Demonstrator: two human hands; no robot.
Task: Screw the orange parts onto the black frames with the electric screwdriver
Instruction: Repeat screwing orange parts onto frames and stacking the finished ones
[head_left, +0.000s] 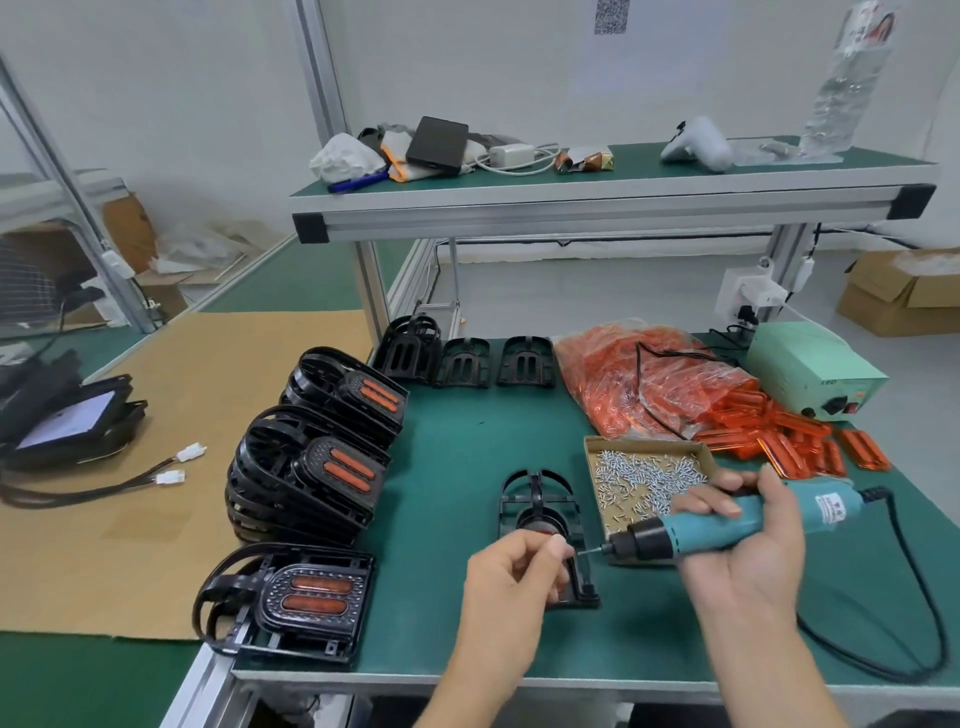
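Green mat workbench (457, 447) with aluminium upper shelf (613, 200), white walls, cardboard sheet (171, 415) to the left. Right hand (748, 540) grips electric screwdriver (727, 525); long axis near horizontal, bit pointing left, just above the near end of black frame (545, 519) lying on the mat. Left hand (511, 577) has fingers curled, pinching at the bit tip; held item too small to tell. Screw tray (644, 478) beside the frame, orange parts (800, 441) beyond.

Teal electric screwdriver (727, 525) horizontal, tip over flat black frame (545, 530).
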